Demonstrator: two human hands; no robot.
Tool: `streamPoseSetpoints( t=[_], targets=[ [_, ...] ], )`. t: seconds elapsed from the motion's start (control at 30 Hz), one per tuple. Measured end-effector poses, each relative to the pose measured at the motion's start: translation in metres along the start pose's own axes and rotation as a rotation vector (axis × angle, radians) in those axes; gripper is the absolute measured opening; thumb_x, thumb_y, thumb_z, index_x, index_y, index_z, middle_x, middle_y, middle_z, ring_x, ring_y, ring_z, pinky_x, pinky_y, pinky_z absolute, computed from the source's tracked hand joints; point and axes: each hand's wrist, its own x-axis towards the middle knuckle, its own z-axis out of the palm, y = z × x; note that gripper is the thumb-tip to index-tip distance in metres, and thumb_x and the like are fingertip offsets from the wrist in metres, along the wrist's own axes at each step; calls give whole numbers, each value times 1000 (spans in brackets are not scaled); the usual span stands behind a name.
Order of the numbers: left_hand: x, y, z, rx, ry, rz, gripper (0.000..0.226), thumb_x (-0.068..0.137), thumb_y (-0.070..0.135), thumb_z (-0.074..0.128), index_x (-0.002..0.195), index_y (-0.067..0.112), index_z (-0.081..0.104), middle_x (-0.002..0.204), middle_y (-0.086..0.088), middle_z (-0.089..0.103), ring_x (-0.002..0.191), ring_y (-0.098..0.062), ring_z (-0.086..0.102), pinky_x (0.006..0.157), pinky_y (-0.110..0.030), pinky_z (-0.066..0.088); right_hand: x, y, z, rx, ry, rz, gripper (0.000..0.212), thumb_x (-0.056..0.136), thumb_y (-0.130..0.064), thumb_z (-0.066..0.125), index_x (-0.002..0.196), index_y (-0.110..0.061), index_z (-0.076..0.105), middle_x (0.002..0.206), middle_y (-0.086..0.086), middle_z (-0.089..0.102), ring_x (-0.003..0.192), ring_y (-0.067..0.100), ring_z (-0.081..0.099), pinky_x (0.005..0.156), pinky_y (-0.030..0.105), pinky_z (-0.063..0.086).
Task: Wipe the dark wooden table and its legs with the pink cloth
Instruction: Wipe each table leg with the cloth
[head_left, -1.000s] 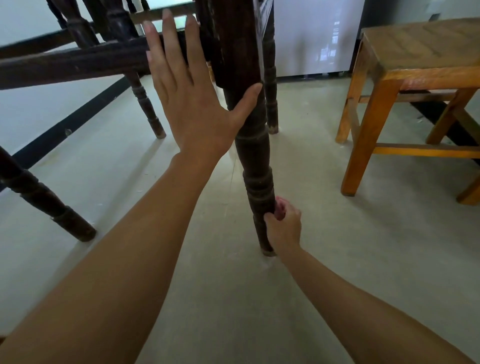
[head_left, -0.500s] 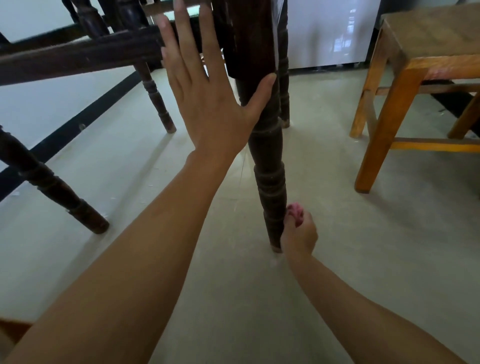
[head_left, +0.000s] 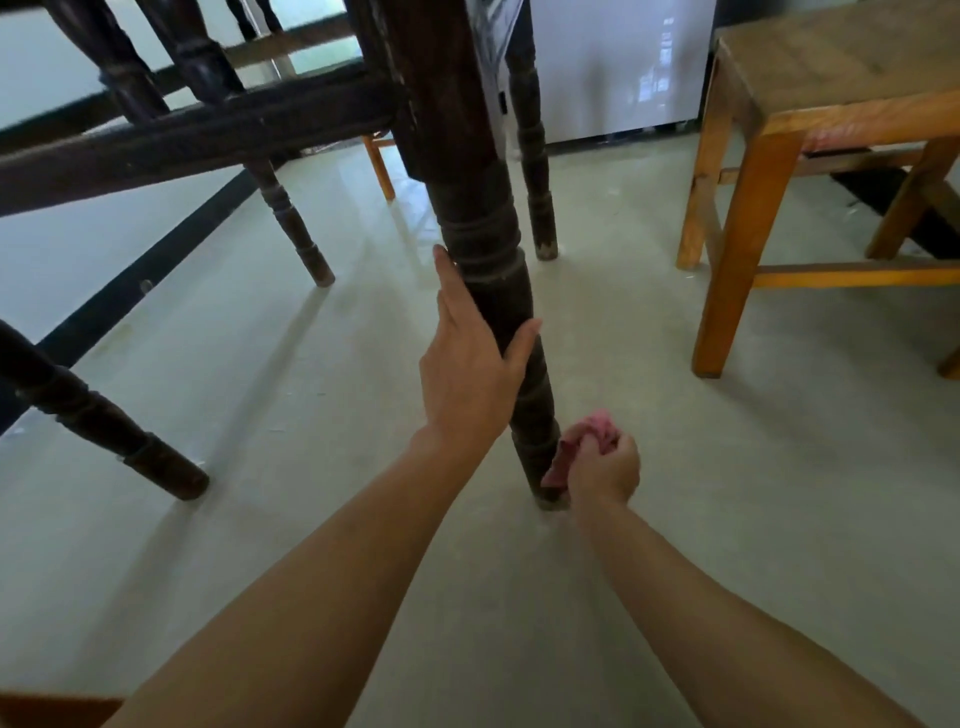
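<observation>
A dark turned wooden table leg (head_left: 488, 244) stands on the floor in the middle of the head view, under the table's dark rail (head_left: 197, 135). My left hand (head_left: 470, 364) rests on the leg's middle, thumb on its near side, fingers along its left side. My right hand (head_left: 605, 465) is closed on the bunched pink cloth (head_left: 582, 436), which presses against the right side of the leg close to its foot. Part of the cloth is hidden inside my fist.
Other dark legs stand at the near left (head_left: 104, 421), the far left (head_left: 291, 223) and behind the held leg (head_left: 535, 156). A light wooden stool (head_left: 779, 119) is at the right. A white cabinet (head_left: 613, 67) lines the far wall.
My left hand slid from the upper leg and rail down to the leg's middle. My right hand with the cloth stays low by the foot. The view moved closer.
</observation>
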Motion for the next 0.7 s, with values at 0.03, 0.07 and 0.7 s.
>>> streamPoseSetpoints(
  t=[0.03,0.07,0.7],
  targets=[
    [2,1,4,-20,11,-8,97,87,40,68,154,21,0,147,-3,42,127,-24,50,103,-41,41,-1,2,7,-1,-4,-15,32,98,-32,49,124,-14,57,114,7,65,99,26,63,91,43,53],
    [4,1,8,-39,25,-12,97,87,38,69,154,21,1,145,-4,44,125,-25,52,102,-41,42,-4,8,13,-26,-23,-49,36,100,-34,45,129,-15,56,116,7,65,103,27,63,93,44,51],
    [10,-18,42,-113,170,-31,101,82,38,73,151,21,1,133,-5,53,106,-20,63,87,-26,44,-17,64,11,-351,-199,-7,41,100,-24,50,138,-13,46,126,12,60,111,29,59,94,39,46]
  ],
)
